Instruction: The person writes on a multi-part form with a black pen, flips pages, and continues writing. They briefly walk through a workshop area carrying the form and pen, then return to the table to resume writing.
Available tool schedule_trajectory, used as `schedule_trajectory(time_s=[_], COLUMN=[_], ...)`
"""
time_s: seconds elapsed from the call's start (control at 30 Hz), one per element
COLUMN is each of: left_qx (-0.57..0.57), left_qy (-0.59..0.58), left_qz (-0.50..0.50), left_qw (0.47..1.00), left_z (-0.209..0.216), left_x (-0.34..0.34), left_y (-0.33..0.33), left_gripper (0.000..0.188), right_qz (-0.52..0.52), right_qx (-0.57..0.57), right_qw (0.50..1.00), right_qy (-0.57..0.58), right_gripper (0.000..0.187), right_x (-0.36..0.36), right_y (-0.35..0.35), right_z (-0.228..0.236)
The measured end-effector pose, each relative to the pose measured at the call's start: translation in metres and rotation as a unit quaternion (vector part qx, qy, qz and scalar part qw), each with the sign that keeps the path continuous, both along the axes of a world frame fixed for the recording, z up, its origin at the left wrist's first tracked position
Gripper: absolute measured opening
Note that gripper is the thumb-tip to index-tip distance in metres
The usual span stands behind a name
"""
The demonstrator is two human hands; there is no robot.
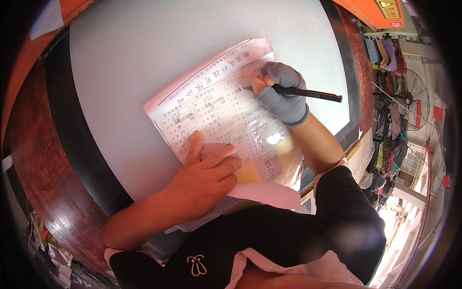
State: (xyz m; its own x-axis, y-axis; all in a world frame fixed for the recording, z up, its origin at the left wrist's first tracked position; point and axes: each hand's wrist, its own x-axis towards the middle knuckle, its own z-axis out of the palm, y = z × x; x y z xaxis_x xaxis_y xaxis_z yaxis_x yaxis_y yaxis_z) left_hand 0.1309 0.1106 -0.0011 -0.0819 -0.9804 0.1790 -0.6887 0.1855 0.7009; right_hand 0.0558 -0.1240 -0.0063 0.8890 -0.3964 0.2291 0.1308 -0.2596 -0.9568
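Observation:
A pinkish printed sheet (211,82), divided into boxed label forms with handwriting in them, lies at a slant on a pale work surface (130,62). My left hand (209,168) rests on its lower part, bare, with the fingers spread over the paper. In a grey fingerless glove, my right hand (284,91) grips a black pen (313,93) over the upper right of the sheet. The pen's tip reaches a handwritten line in one of the boxes. Several yellow patches (249,172) show at the sheet's lower right, and its bottom edge curls up near my body.
A black band (77,135) and a dark reddish wooden edge (43,159) border the surface on the left. Orange machine parts (370,9) stand at the far corners. On the right are hanging cloths (382,53) and a large fan (409,98).

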Motion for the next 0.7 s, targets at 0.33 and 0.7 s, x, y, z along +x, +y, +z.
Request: schedule_trajectory(time_s=[0.33,0.7], left_qx=[-0.003,-0.006], left_qy=[0.002,0.0], left_qz=[0.004,0.008], left_qw=[1.0,1.0], left_z=[-0.0005,-0.0015], left_x=[-0.0007,-0.0015], left_y=[0.0003,0.0005], left_gripper=[0.006,0.006], right_qz=[0.005,-0.005], right_qx=[-0.114,-0.136], right_qw=[0.993,0.99], right_qy=[0.03,0.047], right_gripper=[0.014,0.021], right_x=[0.0008,0.001], right_y=[-0.0014,-0.003], right_z=[0.0038,0.0038])
